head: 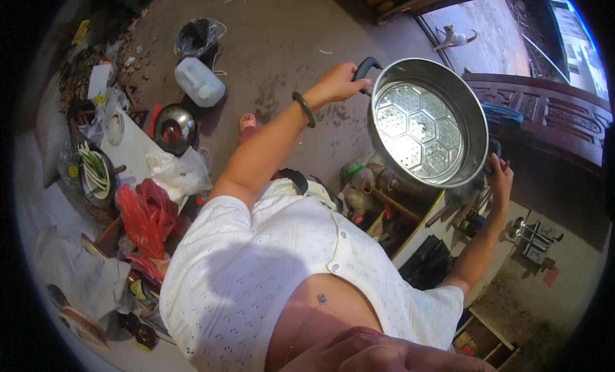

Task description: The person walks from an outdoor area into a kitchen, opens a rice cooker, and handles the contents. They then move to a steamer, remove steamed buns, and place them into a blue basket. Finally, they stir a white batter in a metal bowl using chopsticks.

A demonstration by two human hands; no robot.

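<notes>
A round metal steamer basket (418,122) with a perforated bottom in a hexagon pattern is held up, tilted, its inside towards the camera. My left hand (338,83), with a dark bangle at the wrist, grips the black loop handle on its upper left. On the opposite side, my right hand (502,180) holds the other dark handle, which is partly hidden by the rim and fingers. The inner bottom of the basket shows bare metal with bright reflections. Beneath the basket lies the floor, with plastic bottles (358,175) near its lower left side.
A translucent jerrycan (199,81) and a bucket lined with black plastic (197,38) stand on the floor. At left are a metal lid (175,128), red plastic bags (146,216) and a bowl of green stalks (96,175). A carved wooden door (552,115) and a cat (454,37) are at upper right.
</notes>
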